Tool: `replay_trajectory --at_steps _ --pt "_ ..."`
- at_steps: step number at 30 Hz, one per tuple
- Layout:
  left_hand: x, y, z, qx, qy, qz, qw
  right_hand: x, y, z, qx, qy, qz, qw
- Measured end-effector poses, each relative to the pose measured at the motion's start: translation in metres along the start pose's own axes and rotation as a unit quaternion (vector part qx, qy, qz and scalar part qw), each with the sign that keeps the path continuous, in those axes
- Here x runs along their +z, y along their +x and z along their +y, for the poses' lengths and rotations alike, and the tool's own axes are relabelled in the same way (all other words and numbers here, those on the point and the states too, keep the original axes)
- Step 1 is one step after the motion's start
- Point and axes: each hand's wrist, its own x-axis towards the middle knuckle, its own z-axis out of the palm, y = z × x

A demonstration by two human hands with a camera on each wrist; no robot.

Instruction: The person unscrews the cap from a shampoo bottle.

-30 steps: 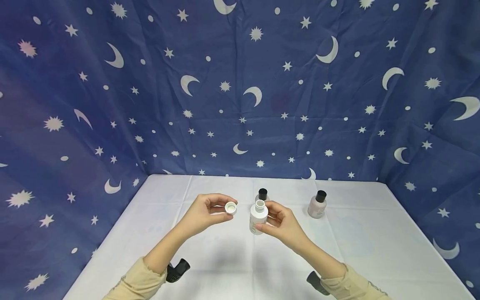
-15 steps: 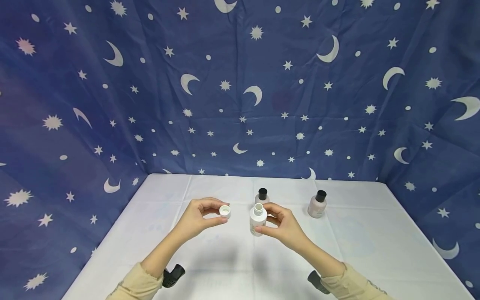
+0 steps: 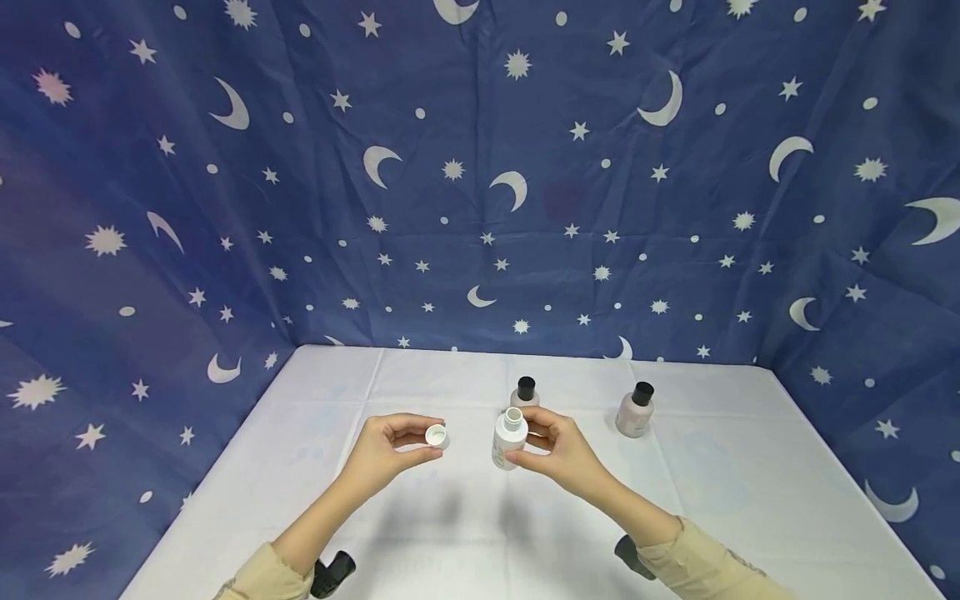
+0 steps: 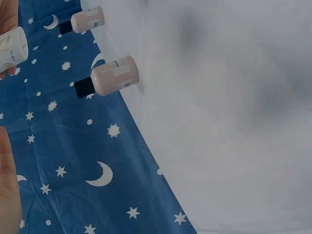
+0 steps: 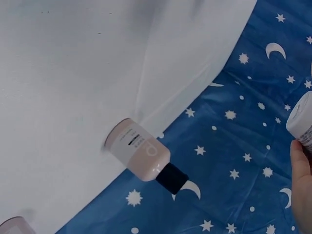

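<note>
My left hand (image 3: 386,450) pinches a white screw cap (image 3: 437,436) between thumb and fingertips, its hollow underside facing up toward the head camera. To its right, my right hand (image 3: 558,450) grips a white bottle (image 3: 508,442) around the body. That bottle's neck is bare and its mouth shows, tipped slightly toward me. Cap and bottle are apart, both held up over the table. At the edge of the right wrist view, the base of the white bottle (image 5: 303,122) shows above my fingers. The left wrist view catches only part of my left hand (image 4: 7,190); the cap is outside it.
Behind the white bottle stands a pinkish bottle with a black cap (image 3: 527,390), partly hidden. A second black-capped pinkish bottle (image 3: 634,412) stands farther right. A white cloth covers the table (image 3: 720,483), and a blue star-and-moon curtain (image 3: 480,208) surrounds its back and sides.
My left hand has moved left and toward me with the cap, widening the gap to the bottle. My right hand has shifted the white bottle slightly left. The pinkish bottles have stayed put.
</note>
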Motion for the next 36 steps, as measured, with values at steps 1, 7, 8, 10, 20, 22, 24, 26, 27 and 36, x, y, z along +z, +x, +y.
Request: replay_trajectory --at_steps 1,7,8,10,20,22,24,26,27,36 --pt "0.0 -0.001 -0.002 0.001 0.005 0.003 1.0 0.001 0.001 0.001 -0.002 -0.005 -0.002 1.0" --pt "-0.003 -0.008 -0.01 0.021 0.013 0.019 0.9995 0.006 0.007 0.009 -0.013 -0.03 -0.003 0.9995" --pt "-0.003 -0.008 -0.012 0.023 0.01 0.019 0.9995 0.007 0.009 0.01 -0.013 -0.033 -0.003 0.9994" --pt "-0.005 -0.008 -0.015 0.02 0.007 0.015 0.9997 0.008 0.012 0.012 -0.014 -0.041 -0.003 0.999" --pt "-0.011 -0.014 -0.035 -0.047 0.006 0.016 0.9987 0.018 0.028 0.021 -0.022 -0.057 -0.025 0.9978" --pt "-0.011 -0.016 -0.039 -0.047 0.007 0.014 0.9988 0.021 0.029 0.023 -0.02 -0.059 -0.028 0.9977" --pt "-0.011 -0.017 -0.041 -0.046 0.008 0.014 0.9988 0.023 0.031 0.025 -0.024 -0.062 -0.032 0.9973" --pt "-0.011 -0.018 -0.043 -0.044 0.016 0.014 0.9988 0.025 0.033 0.027 -0.028 -0.067 -0.038 0.9966" --pt "-0.011 -0.018 -0.044 -0.042 0.023 0.015 0.9988 0.026 0.034 0.027 -0.031 -0.07 -0.042 0.9962" --pt "-0.009 -0.02 -0.052 -0.066 0.096 0.049 0.992 0.04 0.048 0.03 -0.044 -0.075 -0.054 0.9948"
